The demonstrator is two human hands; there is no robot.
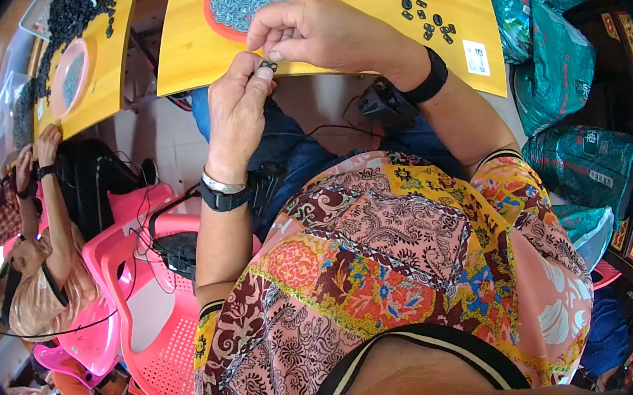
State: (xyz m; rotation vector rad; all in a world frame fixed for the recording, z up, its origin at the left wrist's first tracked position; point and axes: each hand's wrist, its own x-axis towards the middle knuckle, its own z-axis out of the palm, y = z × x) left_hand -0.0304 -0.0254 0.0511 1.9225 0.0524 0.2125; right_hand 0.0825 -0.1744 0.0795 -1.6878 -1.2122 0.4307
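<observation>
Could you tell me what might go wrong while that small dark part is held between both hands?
1. The part is pinched only at the fingertips of the left hand and right hand, off the board's edge; it could drop into the lap.
2. The loose parts lie near the right forearm, which might sweep them off.

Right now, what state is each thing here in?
Small dark part: pinched between both hands.
Left hand: closed on the part.
Right hand: fingertips on the part.
Orange tray: filled with grey pieces.
Loose dark parts: scattered on yellow board.
</observation>
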